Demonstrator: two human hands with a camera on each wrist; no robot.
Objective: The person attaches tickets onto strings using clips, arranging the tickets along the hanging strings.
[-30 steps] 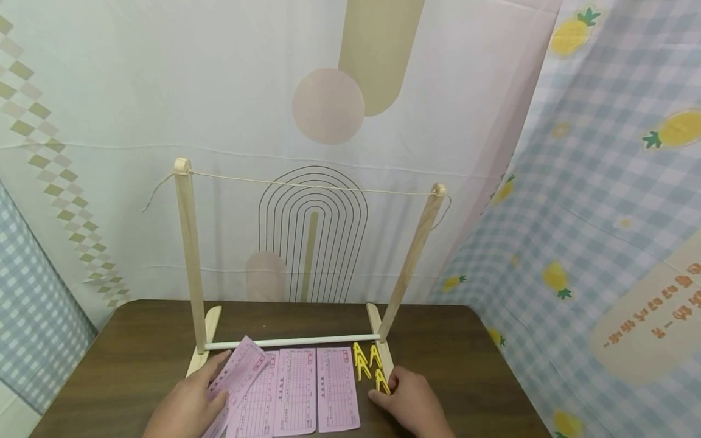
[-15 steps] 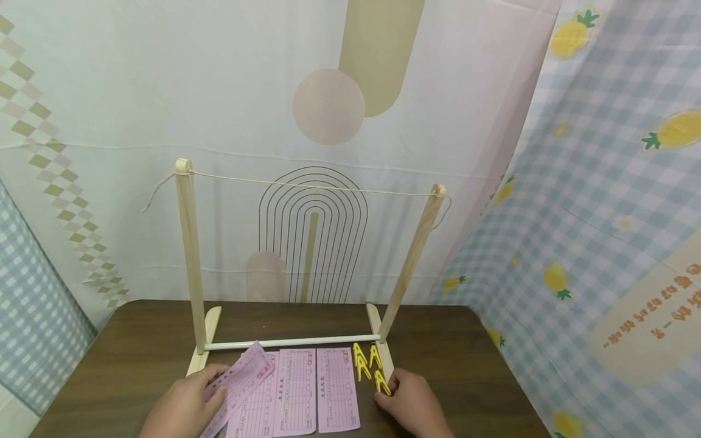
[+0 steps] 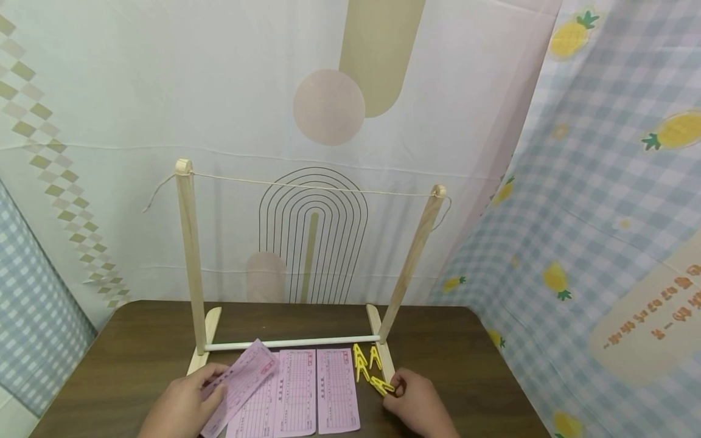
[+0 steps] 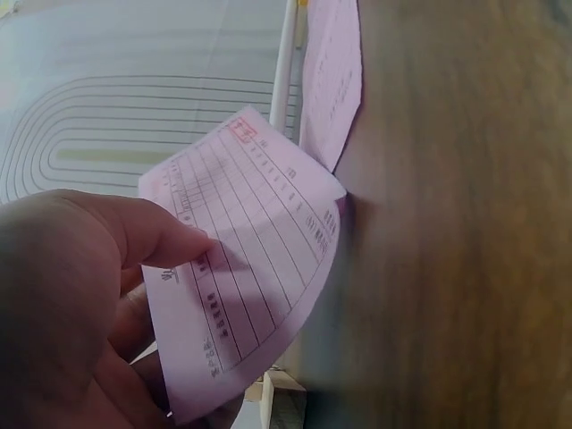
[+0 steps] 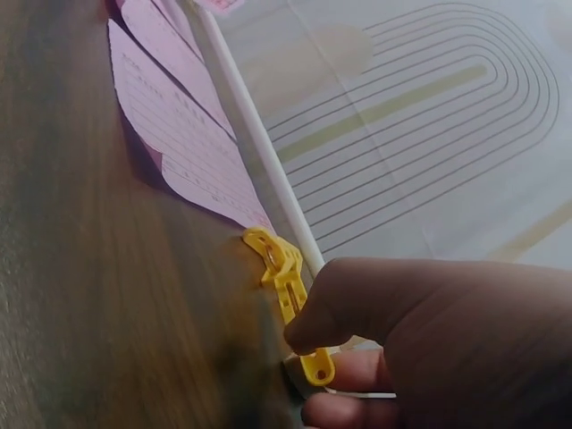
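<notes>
So the biggest thing here is a pale backdrop with arches and diamonds printed on it, hanging behind everything, with a blue checked pineapple cloth down the right side. In front of those is a dark wood tabletop.

Toward the far side of it stands a wooden frame: two posts on flat feet, a white rod low down between them, and a thin string tied across the tops with loose ends dangling.

Left hand is at the near left, thumb over and fingers under, clamped on a pink slip. That one's held at a slant and covers part of the leftmost of three flat slips, which lie in a row on the near side of the rod. Can't tell if it's touching the one below.

Right hand is near the frame's right foot, thumb and fingers pinched on one end of a yellow clothespin, its other end pointing left toward the slips. Three more clothespins sit just beyond it, right of the slips, two of them bunched together.
</notes>
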